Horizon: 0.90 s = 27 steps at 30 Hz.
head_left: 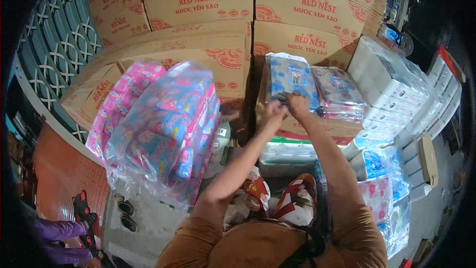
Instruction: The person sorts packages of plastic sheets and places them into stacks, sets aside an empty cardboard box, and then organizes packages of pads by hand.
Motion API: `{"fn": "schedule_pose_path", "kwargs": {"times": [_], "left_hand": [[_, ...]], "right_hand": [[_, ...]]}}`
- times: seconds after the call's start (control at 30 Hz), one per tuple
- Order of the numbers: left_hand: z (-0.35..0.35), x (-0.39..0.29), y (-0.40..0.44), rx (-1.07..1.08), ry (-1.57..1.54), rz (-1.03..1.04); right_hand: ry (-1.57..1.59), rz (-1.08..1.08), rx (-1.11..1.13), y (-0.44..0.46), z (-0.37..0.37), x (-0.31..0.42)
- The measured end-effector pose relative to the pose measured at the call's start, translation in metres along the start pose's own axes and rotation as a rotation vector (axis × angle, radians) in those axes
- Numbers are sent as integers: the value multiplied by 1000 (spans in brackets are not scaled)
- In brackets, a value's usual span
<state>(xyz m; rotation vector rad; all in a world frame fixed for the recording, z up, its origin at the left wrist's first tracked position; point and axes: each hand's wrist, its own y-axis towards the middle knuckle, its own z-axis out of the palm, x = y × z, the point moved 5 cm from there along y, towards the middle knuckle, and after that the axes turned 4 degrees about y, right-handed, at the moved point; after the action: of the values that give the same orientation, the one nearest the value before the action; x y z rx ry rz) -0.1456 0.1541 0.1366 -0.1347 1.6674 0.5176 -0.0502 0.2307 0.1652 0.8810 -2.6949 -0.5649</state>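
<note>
My left hand (274, 111) and my right hand (298, 105) are close together over the front edge of a blue-patterned plastic-wrapped pack (293, 77). Both have their fingers curled in, around a small dark thing (282, 98) too small to name. My left hand is slightly blurred. The blue pack lies on an open cardboard carton (317, 130), beside a stack of brown-and-pink wrapped packs (339, 89). Below the carton are green-and-white wrapped packages (287, 153), in front of my knees.
Red Nest cartons (208, 7) are stacked at the back. Large pink-and-blue bagged bundles (158, 124) stand at left. White wrapped packs (391, 82) rise at right, with blue and pink packages (377, 188) below. Shoes (127, 216) and another person's purple-clad legs (62, 238) are at lower left.
</note>
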Motion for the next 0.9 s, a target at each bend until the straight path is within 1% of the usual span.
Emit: {"fn": "schedule_pose_path", "kwargs": {"times": [0.03, 0.1, 0.13, 0.17, 0.2, 0.23, 0.27, 0.3, 0.33, 0.37, 0.4, 0.47, 0.5, 0.53, 0.6, 0.63, 0.67, 0.7, 0.77, 0.8, 0.83, 0.9], "left_hand": [[-10, -6, 21, -205, 195, 170], [-31, -42, 34, -316, 326, 154], [-32, -20, 46, -351, 237, 105], [-33, 5, 59, -383, 149, 57], [-33, 17, 58, -310, 23, -61], [-41, 5, 44, -307, 21, -54], [-44, -11, 22, -109, -169, -209], [-41, -16, 2, 94, -354, -369], [-42, -2, -5, 100, -350, -379], [-37, 15, -14, 214, -478, -403], [-32, 31, -23, 327, -604, -430], [-35, 29, -44, 346, -589, -443], [-36, 32, -51, 362, -589, -439], [-37, 35, -58, 379, -590, -436], [-41, 23, -74, 461, -721, -476], [-43, 21, -81, 507, -784, -497], [-46, 15, -87, 518, -774, -462], [-49, 16, -92, 525, -777, -475], [-55, 17, -100, 554, -755, -431], [-58, 16, -105, 543, -748, -425], [-60, 17, -108, 540, -752, -431], [-64, 19, -113, 544, -726, -421]], "right_hand": [[31, 13, 32, 0, 0, 0], [43, 15, 53, 0, -3, 1], [36, 13, 45, -5, -10, 7], [39, -35, 60, -11, -23, 19], [43, -82, 76, -20, -29, 28], [26, -189, -35, -34, -33, 36], [11, -293, -144, -51, -35, 43], [14, -284, -144, -67, -38, 47], [56, -385, -144, -87, -46, 56], [103, -482, -139, -103, -53, 64], [114, -466, -126, -112, -56, 63], [326, -338, -223, -129, -68, 49], [277, -242, -222, -128, -74, 35], [297, -160, -340, -127, -77, 16], [477, 151, -380, -127, -70, -29], [638, 384, -298, -133, -59, -53], [793, 362, -307, -129, -49, -66], [788, 375, -304, -136, -45, -79], [1693, 820, 130, -145, -54, -52], [1858, 745, 87, -145, -43, -48], [1854, 751, 93, -148, -42, -43], [1751, 648, -11, -148, -52, -35]]}}
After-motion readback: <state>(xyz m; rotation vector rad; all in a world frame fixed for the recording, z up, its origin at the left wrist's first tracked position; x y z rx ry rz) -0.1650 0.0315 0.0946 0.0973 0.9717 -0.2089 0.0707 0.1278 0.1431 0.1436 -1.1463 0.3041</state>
